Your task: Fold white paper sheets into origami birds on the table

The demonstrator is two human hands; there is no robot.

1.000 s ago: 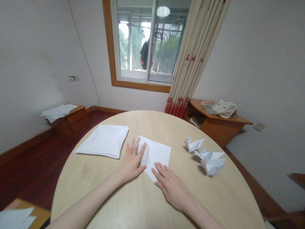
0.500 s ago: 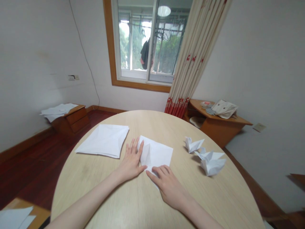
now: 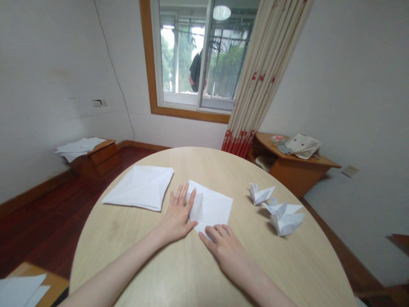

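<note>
A partly folded sheet of white paper [image 3: 217, 204] lies on the round table in front of me, with a flap folded in along its left side. My left hand [image 3: 179, 211] rests flat on that left side, fingers spread and thumb pointing at the flap's lower end. At the near edge of the sheet, my right hand [image 3: 222, 247] has its fingers curled over the paper and the thumb to their left. The sheet's near corner is hidden under this hand.
Left of my hands is a stack of white paper [image 3: 140, 187]. Several folded paper birds [image 3: 284, 219] stand on the right of the wooden table [image 3: 166, 273]. Beyond it are a small cabinet [image 3: 105, 157] with papers and a corner desk [image 3: 297, 170] with a cloth bag.
My right hand has slid slightly right and nearer to me along the sheet's near edge. A bit of paper seen under its thumb is now out of sight. The left hand stays in place.
</note>
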